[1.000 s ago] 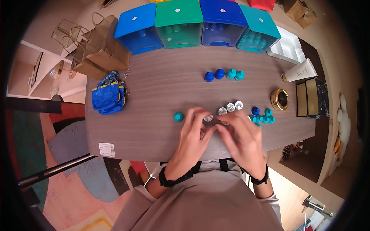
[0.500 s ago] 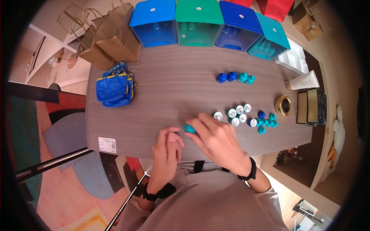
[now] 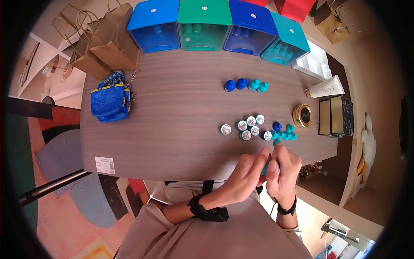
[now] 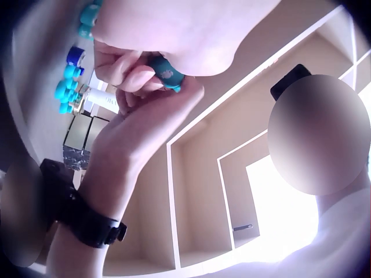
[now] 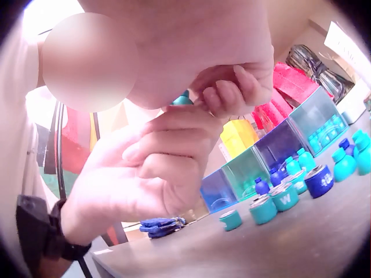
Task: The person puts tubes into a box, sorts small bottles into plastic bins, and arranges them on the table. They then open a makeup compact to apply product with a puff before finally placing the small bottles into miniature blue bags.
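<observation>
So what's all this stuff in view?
Tabletop: 1, brown, centre
Lidded plastic boxes: 4, blue, green, navy, teal, back
Paper bags: several, brown, back left
Fabric bag bundle: 1, blue, left
Rounded bottles: 4, navy, teal, middle
Silver-topped cylinders: 7, mostly teal, middle
Bottle cluster: 1, teal, navy, right
Round jar: 1, gold, right
Squeeze tube: 1, white, right
Boxy object: 1 or 2, black, gold, right
Divided tray: 1, white, back right
Label: 1, white, front left
Abstract artwork: 1, multicoloured, far left
Rounded piece: 1, teal, held
Left hand, right hand: 1 each, bare, front

The head view looks down across the table (image 3: 172, 95); both wrist views, close and low, share the teal bottle (image 4: 165, 72).
</observation>
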### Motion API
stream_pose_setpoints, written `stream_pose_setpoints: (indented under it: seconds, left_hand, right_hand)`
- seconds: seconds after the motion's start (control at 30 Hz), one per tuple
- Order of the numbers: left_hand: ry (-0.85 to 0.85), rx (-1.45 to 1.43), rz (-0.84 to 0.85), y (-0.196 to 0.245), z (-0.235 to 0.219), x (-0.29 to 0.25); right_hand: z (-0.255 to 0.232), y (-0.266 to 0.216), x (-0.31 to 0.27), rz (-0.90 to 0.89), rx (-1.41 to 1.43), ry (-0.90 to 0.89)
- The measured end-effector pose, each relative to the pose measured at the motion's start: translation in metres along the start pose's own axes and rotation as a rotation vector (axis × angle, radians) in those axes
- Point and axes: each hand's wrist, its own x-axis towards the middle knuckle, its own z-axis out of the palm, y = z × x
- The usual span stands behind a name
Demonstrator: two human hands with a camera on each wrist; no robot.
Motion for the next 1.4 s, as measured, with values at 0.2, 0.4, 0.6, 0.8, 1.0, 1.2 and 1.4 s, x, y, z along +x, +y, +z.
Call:
stream_pose_setpoints:
  seconds: [0.2, 0.4, 0.6, 0.8, 1.0, 1.2, 1.4]
  left_hand:
    - [0.153, 0.118, 0.164, -0.017, 0.005, 0.014]
    - [0.032, -0.175, -0.046, -0.008, -0.005, 0.015]
    - [0.006, -0.369, -0.273, 0.002, -0.007, 0.016]
    - [-0.266, -0.404, -0.364, -0.001, -0.022, 0.015]
    - [-0.201, -0.398, -0.353, -0.001, -0.028, 0.007]
    - [-0.048, -0.203, -0.271, 0.020, -0.020, 0.002]
    - [-0.055, -0.088, -0.245, 0.013, -0.035, 0.000]
  right_hand:
    - [0.003, -0.008, 0.010, 0.143, -0.143, -0.004]
    - [0.005, -0.001, 0.017, -0.006, -0.147, -0.030]
    - [-0.002, 0.012, 0.022, -0.169, -0.122, -0.078]
    - [0.002, 0.021, 0.025, -0.216, 0.137, -0.113]
    - [0.013, 0.014, 0.016, -0.066, 0.348, -0.117]
    - [0.025, 0.008, -0.001, 0.126, 0.505, 0.033]
    - [0.032, 0.008, -0.008, 0.183, 0.577, 0.099]
